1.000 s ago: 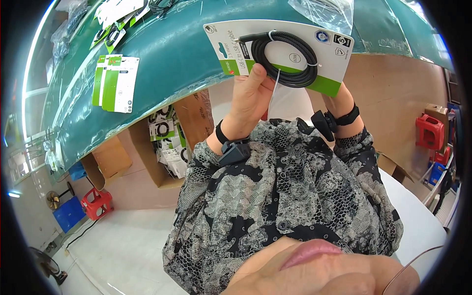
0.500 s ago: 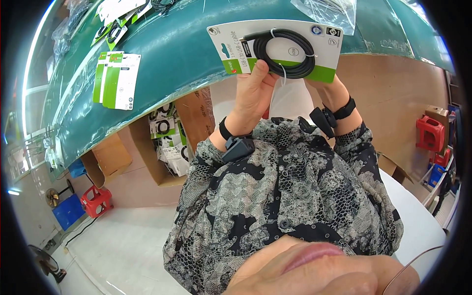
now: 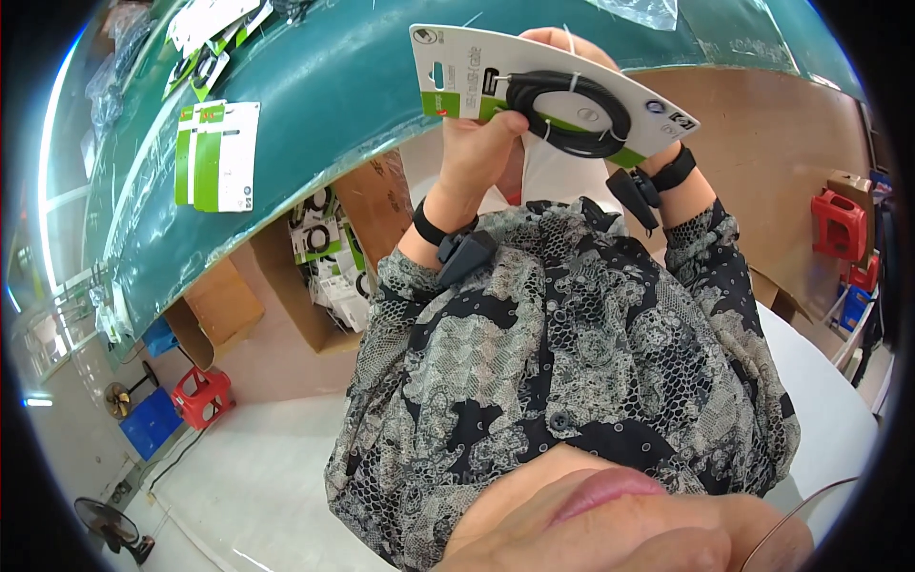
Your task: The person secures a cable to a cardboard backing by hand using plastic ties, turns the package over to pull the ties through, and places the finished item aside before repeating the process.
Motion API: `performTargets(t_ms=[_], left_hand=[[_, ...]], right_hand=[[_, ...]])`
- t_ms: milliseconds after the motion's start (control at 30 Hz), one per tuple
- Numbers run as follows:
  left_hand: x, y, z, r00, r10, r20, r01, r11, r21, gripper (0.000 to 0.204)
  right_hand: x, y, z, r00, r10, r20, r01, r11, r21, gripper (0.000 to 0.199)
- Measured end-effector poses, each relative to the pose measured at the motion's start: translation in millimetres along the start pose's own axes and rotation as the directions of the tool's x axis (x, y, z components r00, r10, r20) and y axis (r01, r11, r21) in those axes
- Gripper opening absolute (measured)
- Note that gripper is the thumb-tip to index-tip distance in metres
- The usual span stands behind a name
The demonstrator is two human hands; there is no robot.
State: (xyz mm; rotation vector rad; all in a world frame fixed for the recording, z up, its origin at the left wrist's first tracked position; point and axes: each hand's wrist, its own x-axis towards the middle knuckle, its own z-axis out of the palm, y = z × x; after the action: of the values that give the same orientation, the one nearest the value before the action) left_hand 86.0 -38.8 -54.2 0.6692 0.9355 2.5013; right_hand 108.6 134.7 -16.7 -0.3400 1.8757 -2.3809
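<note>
A coiled black cable (image 3: 618, 112) is fastened by white ties to a white and green backing card (image 3: 457, 71), held tilted above the near table edge. My left hand (image 3: 481, 153) grips the card's lower left part, thumb on the front beside the coil. My right hand (image 3: 572, 42) is behind the card, with fingers showing above its top edge next to a tie's upright end. The card hides the rest of that hand, but it appears to hold the card from the back.
Several white and green cards (image 3: 225, 162) lie stacked on the green table (image 3: 334, 95), with more carded cables (image 3: 202, 71) farther left. Below the table edge stands a cardboard box (image 3: 286, 276) of packaged cables. Red stools (image 3: 202, 398) stand on both sides.
The card has turned clockwise, its right end dropping lower. My right hand has moved up behind it, so its fingers now show over the top edge. My left hand keeps its grip.
</note>
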Motion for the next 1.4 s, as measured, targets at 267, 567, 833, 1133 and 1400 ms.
performTargets(t_ms=[267,567,833,1133,1400], left_hand=[[12.5,-9.5,2.5,0.948,-0.099,-0.303,0.025,0.971,-0.239,0.029],[16.4,-12.0,-11.3,0.902,-0.24,-0.359,0.146,0.952,-0.271,0.032],[13.8,-11.8,4.6,0.88,-0.385,-0.278,0.254,0.876,-0.409,0.041],[11.8,-21.4,-9.1,0.878,-0.4,-0.261,0.336,0.905,-0.26,0.041],[10.8,-23.8,-1.1,0.92,-0.331,-0.209,0.231,0.891,-0.392,0.03]], right_hand=[[-10.8,29.9,-19.8,0.953,-0.226,-0.2,0.092,0.848,-0.523,0.035],[-33.4,-27.2,-18.3,0.779,-0.626,0.011,0.236,0.277,-0.932,0.038],[-18.3,-35.9,-20.1,0.83,-0.231,0.507,0.537,0.087,-0.839,0.036],[-34.5,-23.0,-27.2,0.887,-0.137,0.44,0.459,0.17,-0.872,0.034],[-36.2,-5.7,-4.2,0.845,-0.431,0.315,0.386,0.085,-0.919,0.032]])
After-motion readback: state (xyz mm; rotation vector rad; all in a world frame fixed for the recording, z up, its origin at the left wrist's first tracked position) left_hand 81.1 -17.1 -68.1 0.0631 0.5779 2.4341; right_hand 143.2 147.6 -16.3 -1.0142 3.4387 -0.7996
